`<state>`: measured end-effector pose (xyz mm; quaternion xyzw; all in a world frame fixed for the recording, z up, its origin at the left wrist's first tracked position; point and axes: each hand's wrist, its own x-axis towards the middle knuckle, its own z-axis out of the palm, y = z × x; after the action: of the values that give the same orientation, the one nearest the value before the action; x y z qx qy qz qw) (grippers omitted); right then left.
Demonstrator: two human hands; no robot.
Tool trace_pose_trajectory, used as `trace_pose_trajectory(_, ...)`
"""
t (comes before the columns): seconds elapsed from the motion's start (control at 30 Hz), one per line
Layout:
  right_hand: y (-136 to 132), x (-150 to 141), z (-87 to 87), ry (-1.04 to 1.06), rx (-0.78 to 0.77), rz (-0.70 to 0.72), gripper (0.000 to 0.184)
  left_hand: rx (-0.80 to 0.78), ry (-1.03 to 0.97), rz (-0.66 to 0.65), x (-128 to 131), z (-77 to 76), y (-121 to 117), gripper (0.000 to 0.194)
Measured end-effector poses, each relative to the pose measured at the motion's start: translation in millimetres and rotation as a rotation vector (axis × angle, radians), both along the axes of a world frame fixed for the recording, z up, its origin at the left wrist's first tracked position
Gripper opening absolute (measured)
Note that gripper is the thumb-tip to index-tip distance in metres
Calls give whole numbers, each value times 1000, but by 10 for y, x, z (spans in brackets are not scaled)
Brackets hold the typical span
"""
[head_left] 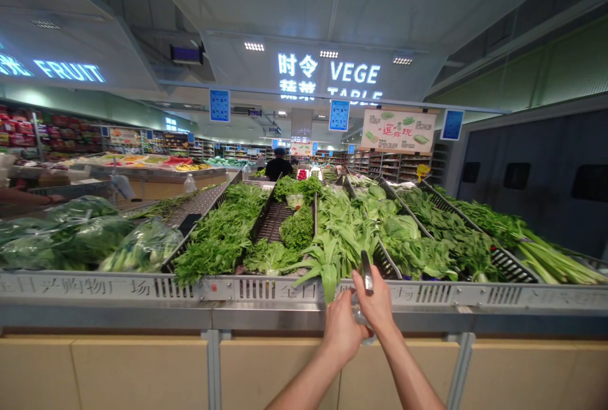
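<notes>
Both my hands are together in front of the produce stand's metal front edge. My left hand (342, 324) is closed, with crumpled clear plastic (361, 317) showing at its fingers. Just beyond it, a long-leaved green vegetable (329, 272) droops over the edge; whether the hand touches the leaf tips is unclear. My right hand (377, 301) is closed around a slim dark object with a shiny end (367, 272), whose kind I cannot make out. It is close beside the left hand. More of the long-leaved greens lie heaped behind in their compartment.
Black slatted dividers (266, 210) separate leafy vegetables on the sloped stand. Curly lettuce (297, 227) lies left of the long leaves, cabbage-like greens (401, 232) right. Bagged greens (142, 246) are at far left. The metal rim (118, 286) runs across. A person (279, 165) stands behind.
</notes>
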<state>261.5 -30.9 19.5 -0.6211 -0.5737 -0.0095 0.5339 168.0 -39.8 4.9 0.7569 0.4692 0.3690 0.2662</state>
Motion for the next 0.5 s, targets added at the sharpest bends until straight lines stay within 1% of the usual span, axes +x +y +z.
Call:
trace_pose_trajectory(0.17, 0, 18, 35, 0, 4, -22, 40, 18, 11, 9, 15, 62, -21, 58)
trace_pose_trajectory(0.5, 17, 42, 100, 6, 34, -25, 39, 50, 31, 9, 27, 122, -5, 53)
